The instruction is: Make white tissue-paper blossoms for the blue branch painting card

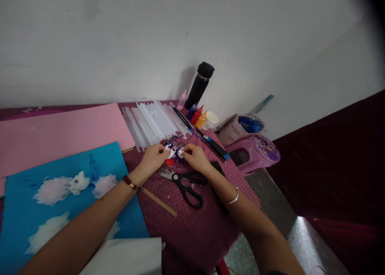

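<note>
My left hand [155,158] pinches a piece of white paper [170,150] at the middle of the table. Close beside it on the right, my right hand [194,156] holds another small white piece [180,153] between thumb and fingers. Purple scraps and a red blob [170,162] lie under and between the hands. Black-handled scissors [188,187] rest just below them. To the left is a blue board [120,166] bearing white and pale pink paper flowers [55,190], partly covered by my left forearm.
Pink sheets [75,130], translucent strips [153,120], a wooden stick [159,202] and a cutter [216,146] lie around. Small paint bottles [197,114], a cup [211,119] and a black flask [200,84] stand near the wall. A pink stool [252,148] is beyond the table's right edge.
</note>
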`<move>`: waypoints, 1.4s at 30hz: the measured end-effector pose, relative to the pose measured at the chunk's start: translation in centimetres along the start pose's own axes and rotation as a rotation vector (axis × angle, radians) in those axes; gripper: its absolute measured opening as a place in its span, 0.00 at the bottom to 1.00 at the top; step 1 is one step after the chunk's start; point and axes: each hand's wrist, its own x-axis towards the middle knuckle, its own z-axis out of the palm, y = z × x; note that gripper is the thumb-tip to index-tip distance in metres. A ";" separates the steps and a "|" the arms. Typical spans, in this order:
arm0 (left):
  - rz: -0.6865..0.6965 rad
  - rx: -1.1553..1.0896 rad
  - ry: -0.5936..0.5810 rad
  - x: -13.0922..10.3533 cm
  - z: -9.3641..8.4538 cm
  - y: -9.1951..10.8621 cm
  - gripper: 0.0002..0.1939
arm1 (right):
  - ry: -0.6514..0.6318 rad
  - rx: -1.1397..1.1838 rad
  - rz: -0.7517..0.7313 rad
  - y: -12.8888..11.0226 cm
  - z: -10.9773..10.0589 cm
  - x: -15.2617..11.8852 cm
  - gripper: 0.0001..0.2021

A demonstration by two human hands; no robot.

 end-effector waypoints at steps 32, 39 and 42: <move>0.006 -0.012 -0.091 0.3 -0.2 -0.4 0.10 | -0.010 0.411 0.271 -0.3 -2.2 -1.7 0.04; 0.018 -0.001 -0.090 0.2 -0.4 -0.1 0.10 | -0.099 0.462 0.299 -1.0 -1.7 -2.0 0.04; 0.045 -0.005 -0.159 0.0 -0.6 0.2 0.11 | -0.100 0.505 0.324 -0.9 -2.0 -1.8 0.04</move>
